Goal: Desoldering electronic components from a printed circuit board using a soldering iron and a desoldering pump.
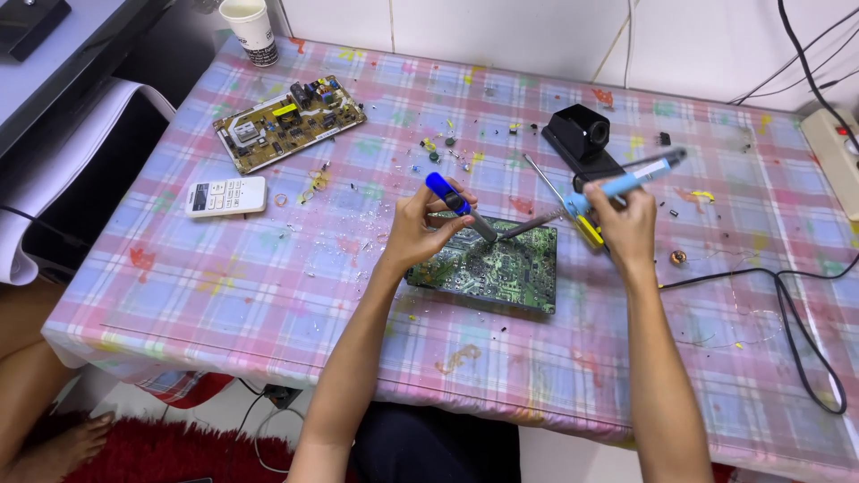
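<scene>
A green circuit board (501, 268) lies solder side up on the checked tablecloth. My left hand (419, 228) grips a blue-handled desoldering pump (458, 204), its tip pointing down at the board's upper edge. My right hand (626, 224) holds a light blue soldering iron (617, 185), whose metal tip reaches left toward the pump's tip over the board. The two tips nearly meet.
A black soldering-iron stand (583, 139) sits behind the board. A second, yellowish circuit board (288, 121), a white remote control (225, 196), a paper cup (250, 29) and several small loose components lie on the table (224, 286). A power strip (837, 152) and black cable (796, 331) are at right.
</scene>
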